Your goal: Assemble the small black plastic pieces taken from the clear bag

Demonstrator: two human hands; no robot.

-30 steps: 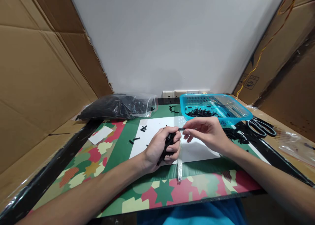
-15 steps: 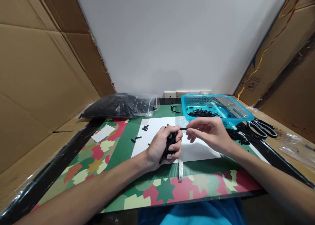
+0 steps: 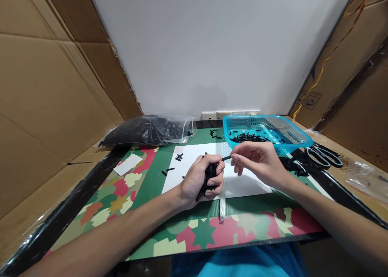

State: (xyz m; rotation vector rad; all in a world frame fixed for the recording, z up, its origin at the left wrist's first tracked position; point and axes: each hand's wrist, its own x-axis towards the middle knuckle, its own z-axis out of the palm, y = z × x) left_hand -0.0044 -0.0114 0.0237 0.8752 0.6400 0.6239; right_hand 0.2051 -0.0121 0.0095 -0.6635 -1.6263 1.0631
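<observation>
My left hand [image 3: 201, 178] is closed around a bunch of small black strips [image 3: 209, 178], above the white sheet of paper [image 3: 242, 186]. One short black strip [image 3: 226, 158] spans the gap between both hands. Its left end meets my left thumb and forefinger; its right end is pinched by my right hand [image 3: 257, 160]. The strips' exact kind cannot be made out. Loose black pieces [image 3: 179, 157] lie on the paper's left part and just beyond its edge. A clear plastic-wrapped strip [image 3: 222, 206] lies under my hands.
A blue basket [image 3: 298, 141] with black pieces stands at the back right. Black-handled scissors [image 3: 324, 156] and a pile of black pieces [image 3: 294, 166] lie beside it. A clear bag of black material [image 3: 145, 129] rests at the back left. Cardboard walls [image 3: 45, 87] flank the table.
My right hand has shifted slightly to the right and up, and the strip between the hands now slants upward to the right. My left hand stays in place.
</observation>
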